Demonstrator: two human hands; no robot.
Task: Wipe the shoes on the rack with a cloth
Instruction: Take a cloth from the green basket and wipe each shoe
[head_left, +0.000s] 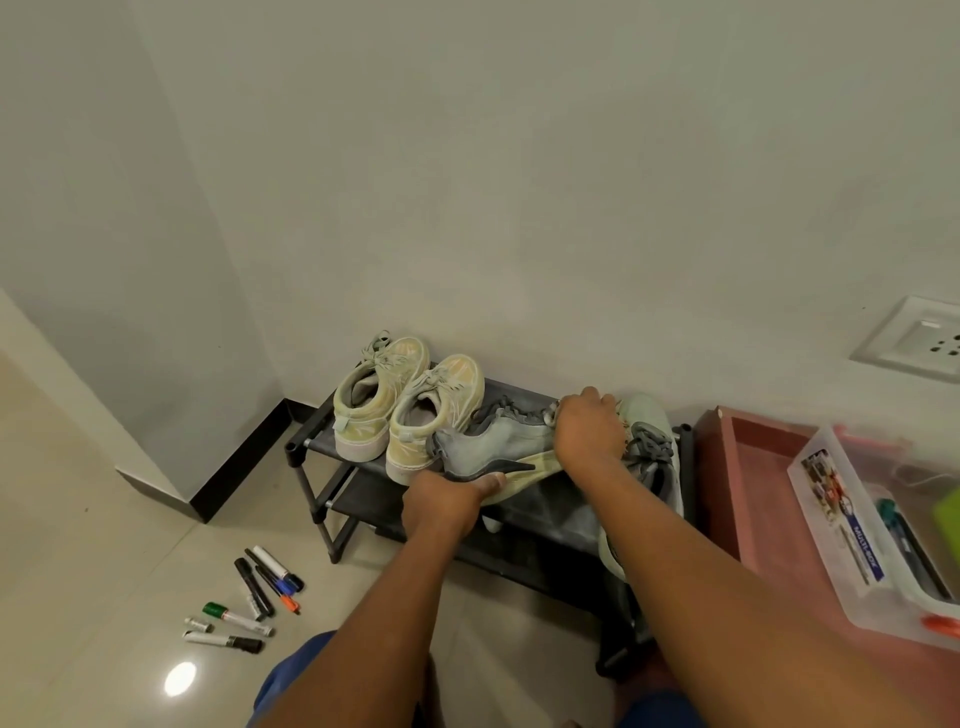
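Shoe wiping under way on the rack

Wall (467, 182), pale and bare, fills the far part of the view, with a white socket plate (919, 338) at far right. Below it stands the dark rack (322, 483), its top shelf carrying the shoes. A reddish tray (727, 467) sits just right of the rack, and a clear plastic box (841, 525) of pens lies nearer on the right; its label seems to read "MULTI-BOX", though the print is small and blurred.

On the left of the shelf a pair of yellowish sneakers (405, 410) stands heels toward the camera. Right of them is a pale grey-blue shoe (498, 441), tipped on its side, probably so its flank and sole edge can be reached. The left hand (447, 499) grips its near sole edge, steadying it. The right hand (592, 431) is closed on a yellowish cloth (535, 473), pressing it against the shoe's upper near the laces. A second grey shoe (654, 447) lies just beyond the right hand, partly hidden.

Markers (254, 597) lie scattered on the tiled floor (104, 519) at near left; their writing cannot be read.
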